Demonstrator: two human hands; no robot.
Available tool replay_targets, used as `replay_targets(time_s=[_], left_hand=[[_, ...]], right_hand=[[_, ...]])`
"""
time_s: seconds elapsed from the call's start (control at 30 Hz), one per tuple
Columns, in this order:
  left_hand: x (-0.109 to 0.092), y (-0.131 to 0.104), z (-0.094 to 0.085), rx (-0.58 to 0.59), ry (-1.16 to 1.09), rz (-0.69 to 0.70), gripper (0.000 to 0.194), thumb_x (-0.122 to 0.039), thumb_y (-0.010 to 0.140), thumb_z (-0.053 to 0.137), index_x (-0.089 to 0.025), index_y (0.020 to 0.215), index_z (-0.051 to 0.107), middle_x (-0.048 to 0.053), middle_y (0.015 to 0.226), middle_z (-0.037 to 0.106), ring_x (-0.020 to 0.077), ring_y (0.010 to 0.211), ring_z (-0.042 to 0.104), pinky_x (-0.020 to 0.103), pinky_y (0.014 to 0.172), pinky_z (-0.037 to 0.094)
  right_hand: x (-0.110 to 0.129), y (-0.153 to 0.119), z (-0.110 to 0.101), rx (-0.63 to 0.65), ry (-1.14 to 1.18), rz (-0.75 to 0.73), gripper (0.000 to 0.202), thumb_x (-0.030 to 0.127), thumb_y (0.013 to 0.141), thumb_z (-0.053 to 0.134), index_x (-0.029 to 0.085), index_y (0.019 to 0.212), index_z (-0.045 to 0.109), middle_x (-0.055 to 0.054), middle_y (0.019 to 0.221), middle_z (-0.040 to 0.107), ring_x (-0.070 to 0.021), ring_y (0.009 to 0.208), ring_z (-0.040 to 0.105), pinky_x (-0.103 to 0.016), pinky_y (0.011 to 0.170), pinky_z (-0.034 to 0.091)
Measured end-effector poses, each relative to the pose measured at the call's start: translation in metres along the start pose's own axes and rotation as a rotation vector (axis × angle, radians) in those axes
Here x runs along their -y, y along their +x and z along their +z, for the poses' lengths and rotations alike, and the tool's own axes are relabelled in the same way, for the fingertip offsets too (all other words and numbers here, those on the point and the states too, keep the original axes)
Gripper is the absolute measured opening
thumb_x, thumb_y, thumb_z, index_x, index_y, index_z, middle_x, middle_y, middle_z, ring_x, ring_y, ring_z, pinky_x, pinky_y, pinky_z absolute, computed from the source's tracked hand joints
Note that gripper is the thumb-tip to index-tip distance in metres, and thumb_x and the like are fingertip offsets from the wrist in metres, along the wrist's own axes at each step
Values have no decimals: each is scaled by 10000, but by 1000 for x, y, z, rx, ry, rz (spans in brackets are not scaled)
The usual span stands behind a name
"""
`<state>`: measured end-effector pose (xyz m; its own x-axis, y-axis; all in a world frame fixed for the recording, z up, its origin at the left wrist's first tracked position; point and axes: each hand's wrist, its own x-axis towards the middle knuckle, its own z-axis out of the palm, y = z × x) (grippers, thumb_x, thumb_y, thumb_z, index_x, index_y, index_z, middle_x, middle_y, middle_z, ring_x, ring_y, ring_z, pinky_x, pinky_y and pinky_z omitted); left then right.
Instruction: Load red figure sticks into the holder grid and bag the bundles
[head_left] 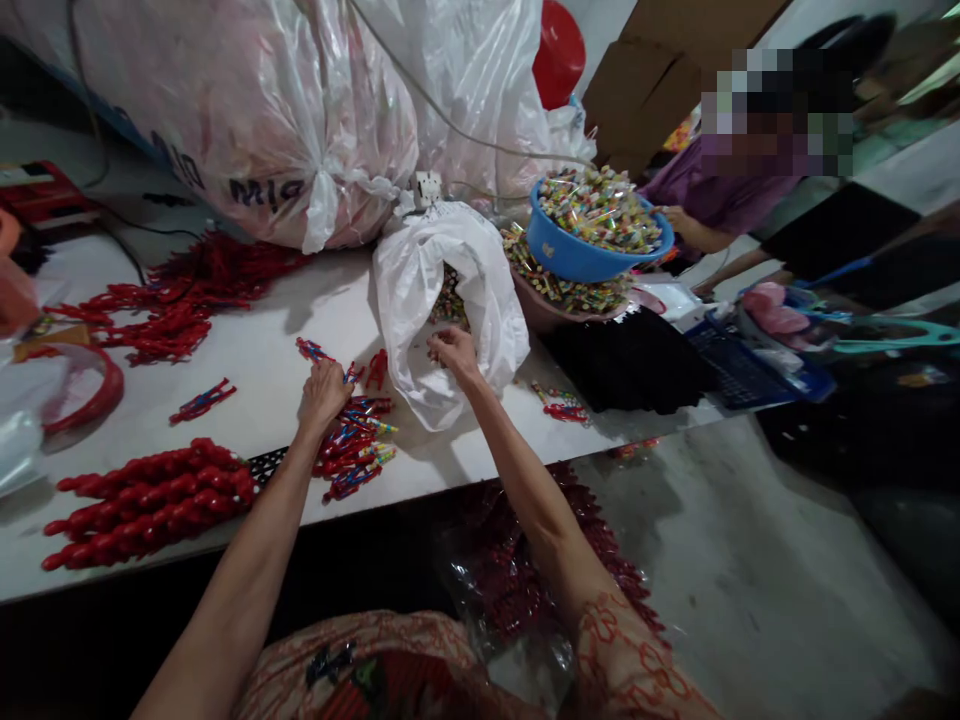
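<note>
Glossy red knobbly sticks (161, 495), stacked parallel on smooth white counter (262, 330), at left hand's 8 o'clock. Slim red-and-blue figures (352, 442) heaped at its 5 o'clock. Left hand (324, 393) curled over similar figure; cannot tell whether gripped. Right hand (455, 350), fingers bent narrow, at mouth of crinkled white plastic bag (495, 305); cannot tell if anything held. At its 2 o'clock, round blue tub (574, 262), piled with small multicoloured pieces (600, 205). At 11, bulging translucent sack (262, 110).
</note>
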<state>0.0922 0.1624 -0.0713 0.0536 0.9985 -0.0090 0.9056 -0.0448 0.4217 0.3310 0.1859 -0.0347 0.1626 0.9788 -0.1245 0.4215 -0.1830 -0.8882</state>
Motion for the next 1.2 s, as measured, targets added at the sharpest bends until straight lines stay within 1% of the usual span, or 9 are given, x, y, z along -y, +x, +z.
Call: replay_targets(time_s=[0.1,0.23,0.37,0.47,0.57,0.77,1.03,1.13,1.2], left_hand=[[-3,0,-9,-81,-154,-174,149,-182,788,575,-170,929,624,154,1013,677,307,1017,623,421,877,460],[-7,-21,-27,-224,-623,-267,216,-169,701,635,-185,915,647,25,790,672,196,798,636,300,757,485],[-13,-65,-38,121,-1188,-253,232,-346,657,721,-163,790,668,-17,610,612,109,503,520,224,498,422],[-19,-94,-40,329,-1401,-273,397,-453,536,832,-156,729,653,-20,564,608,81,428,475,199,415,370],[-22,-109,-39,378,-1479,-280,452,-481,480,878,-150,687,650,-32,524,581,62,401,451,183,393,344],[-15,-125,-34,466,-1461,-253,465,-507,514,875,-138,750,718,15,566,615,61,403,446,173,359,257],[-12,-136,-34,493,-1360,-130,423,-537,554,838,-144,654,719,8,489,556,73,410,422,205,399,268],[-11,-140,-32,476,-1315,-87,394,-530,587,813,-150,635,721,2,473,538,81,423,418,218,421,287],[-7,-140,-30,416,-1248,-83,377,-518,605,796,-152,670,732,-2,499,546,81,445,422,217,437,291]], right_hand=[[13,-35,10,87,404,3,322,307,708,689,195,970,540,36,608,641,-113,514,592,-204,496,451],[30,-68,27,188,535,-50,303,323,644,748,191,840,559,29,654,670,-109,600,645,-199,554,484],[37,-77,41,249,595,-19,244,301,642,749,175,775,589,25,665,672,-93,606,628,-189,554,475],[37,-83,42,469,604,16,264,277,606,791,159,775,626,32,648,661,-74,555,584,-180,530,459],[33,-91,37,659,583,26,274,273,578,829,146,746,654,30,623,656,-66,527,566,-174,513,453],[25,-106,34,798,600,80,321,335,599,859,144,762,659,21,616,670,-83,526,610,-190,520,501],[20,-125,43,820,619,145,382,427,620,850,148,728,612,44,566,646,-54,410,544,-160,412,444],[21,-134,41,828,572,78,375,457,659,819,151,706,606,35,569,639,-62,428,544,-175,429,449],[20,-141,41,714,497,-20,342,451,694,793,155,712,623,35,566,629,-71,461,551,-188,466,457]])
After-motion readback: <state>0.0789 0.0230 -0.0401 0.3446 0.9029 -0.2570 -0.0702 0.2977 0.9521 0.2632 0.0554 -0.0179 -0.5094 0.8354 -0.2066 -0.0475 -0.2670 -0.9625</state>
